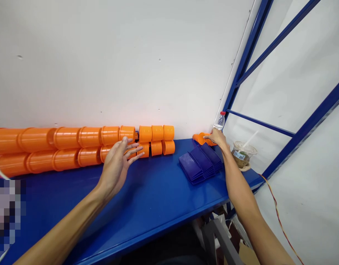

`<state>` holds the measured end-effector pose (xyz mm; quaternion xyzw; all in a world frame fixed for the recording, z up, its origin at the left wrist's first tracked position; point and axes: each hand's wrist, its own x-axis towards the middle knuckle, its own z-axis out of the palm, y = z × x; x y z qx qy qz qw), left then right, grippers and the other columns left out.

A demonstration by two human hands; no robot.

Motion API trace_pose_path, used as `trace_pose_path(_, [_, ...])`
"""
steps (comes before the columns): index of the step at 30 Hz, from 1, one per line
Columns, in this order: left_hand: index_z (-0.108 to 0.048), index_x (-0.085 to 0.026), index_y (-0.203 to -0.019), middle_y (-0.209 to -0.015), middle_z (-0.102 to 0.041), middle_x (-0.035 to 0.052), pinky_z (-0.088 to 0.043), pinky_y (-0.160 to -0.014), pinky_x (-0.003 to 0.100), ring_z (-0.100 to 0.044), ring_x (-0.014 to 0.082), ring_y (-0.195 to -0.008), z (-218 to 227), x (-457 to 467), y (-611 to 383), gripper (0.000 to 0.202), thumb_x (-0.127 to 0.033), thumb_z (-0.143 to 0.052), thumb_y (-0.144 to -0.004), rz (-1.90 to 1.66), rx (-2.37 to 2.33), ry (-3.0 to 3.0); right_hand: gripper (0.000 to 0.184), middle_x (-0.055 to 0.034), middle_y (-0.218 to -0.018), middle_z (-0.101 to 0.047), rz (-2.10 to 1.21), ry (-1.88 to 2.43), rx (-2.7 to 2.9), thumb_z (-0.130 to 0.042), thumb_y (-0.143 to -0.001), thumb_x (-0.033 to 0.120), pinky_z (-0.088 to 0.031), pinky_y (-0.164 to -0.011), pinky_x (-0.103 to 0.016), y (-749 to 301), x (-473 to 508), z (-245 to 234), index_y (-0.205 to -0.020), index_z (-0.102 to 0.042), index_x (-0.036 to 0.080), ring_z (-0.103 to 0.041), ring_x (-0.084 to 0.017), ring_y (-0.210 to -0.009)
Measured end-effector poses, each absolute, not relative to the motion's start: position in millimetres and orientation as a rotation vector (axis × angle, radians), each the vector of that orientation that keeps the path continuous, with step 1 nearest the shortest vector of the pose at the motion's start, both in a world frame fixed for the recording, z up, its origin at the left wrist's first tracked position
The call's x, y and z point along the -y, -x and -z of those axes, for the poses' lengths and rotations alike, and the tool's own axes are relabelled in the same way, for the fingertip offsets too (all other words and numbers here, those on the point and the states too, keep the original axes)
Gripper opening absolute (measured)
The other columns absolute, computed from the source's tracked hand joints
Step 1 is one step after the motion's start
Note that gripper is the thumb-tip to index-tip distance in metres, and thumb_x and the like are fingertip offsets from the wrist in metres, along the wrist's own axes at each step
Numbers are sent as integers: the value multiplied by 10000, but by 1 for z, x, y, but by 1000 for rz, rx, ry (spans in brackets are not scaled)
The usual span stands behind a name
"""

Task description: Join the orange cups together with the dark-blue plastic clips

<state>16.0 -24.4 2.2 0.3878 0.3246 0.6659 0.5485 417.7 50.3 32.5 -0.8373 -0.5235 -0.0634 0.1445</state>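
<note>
My left hand (118, 162) hovers open above the blue shelf (147, 198), fingers spread and pointing toward the rows of orange cups (75, 145) lying on their sides along the white wall. It holds nothing. My right hand (217, 138) reaches to the far right corner, its fingers closed over an orange cup piece (199, 138) lying on the shelf there. Several dark blue flat pieces (201, 162) lie fanned out on the shelf just in front of my right hand.
A clear water bottle with a red cap (220, 120) stands in the corner. An iced drink cup with a straw (243, 154) sits at the shelf's right end. Blue rack struts (280, 127) rise at right. A red-yellow wire (280, 221) hangs down.
</note>
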Motion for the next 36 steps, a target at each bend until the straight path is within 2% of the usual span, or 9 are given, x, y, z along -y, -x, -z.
trace_pose_path(4, [-657,-177,-1041,-1014,-700,80,-587,-930,423,-706,270,-1062,-2,24,-15,511,-600,-783,-784,-1575,-762,-920,361,-140,-1073,-766,133,2432,1552,-708,-889,527,-470,-750,-301,-413,-50,-32,-969,-741,177,-718,-262,-981])
trace_pose_path(8, [-644,-177,-1030,-996,-696,78,-575,-928,425,-702,265,-1044,-3,25,-16,531,-619,-783,-769,-1596,-757,-930,397,-138,-1000,-774,149,2420,1539,-612,-951,539,-464,-740,-298,-410,-47,-33,-881,-759,177,-720,-251,-950])
trace_pose_path(14, [-623,-170,-1031,-982,-681,79,-572,-894,414,-709,251,-989,-5,23,-17,539,-614,-780,-768,-1629,-729,-920,337,-123,-1100,-770,314,2291,1440,-544,-979,472,-474,-762,-319,-396,-39,-43,-997,-756,212,-708,-275,-1015])
trace_pose_path(19, [-608,-177,-985,-988,-668,73,-572,-883,404,-713,238,-960,-4,21,-17,527,-612,-792,-752,-1632,-711,-920,257,-72,-986,-779,410,1968,1535,-604,-927,379,-497,-784,-327,-360,-35,-46,-1099,-713,222,-711,-257,-957])
trace_pose_path(22, [-602,-181,-987,-1007,-667,81,-575,-867,387,-713,234,-958,-3,21,-18,519,-613,-786,-764,-1624,-713,-923,356,-93,-1054,-761,438,1741,1739,-626,-894,337,-523,-878,-383,-332,-37,-42,-1221,-659,200,-695,-276,-1004])
trace_pose_path(28, [-593,-182,-992,-1013,-663,89,-579,-834,370,-716,228,-919,0,19,-20,541,-633,-786,-765,-1596,-718,-923,686,-180,-1436,-590,529,1352,2155,-637,-819,245,-460,-1102,-529,-280,-55,-29,-1477,-476,131,-537,-348,-1303])
trace_pose_path(32, [-598,-184,-993,-974,-662,81,-573,-810,350,-715,228,-912,0,18,-20,547,-631,-802,-751,-1596,-700,-902,828,-186,-1543,-489,495,1349,2289,-586,-771,142,-448,-1120,-534,-260,-71,-24,-1564,-349,139,-465,-346,-1379])
trace_pose_path(36, [-600,-185,-987,-977,-664,83,-571,-798,340,-714,227,-914,-2,18,-20,528,-623,-793,-765,-1599,-709,-892,786,-186,-1496,-520,435,1421,2322,-554,-764,111,-464,-1093,-515,-255,-82,-24,-1531,-385,135,-510,-339,-1322])
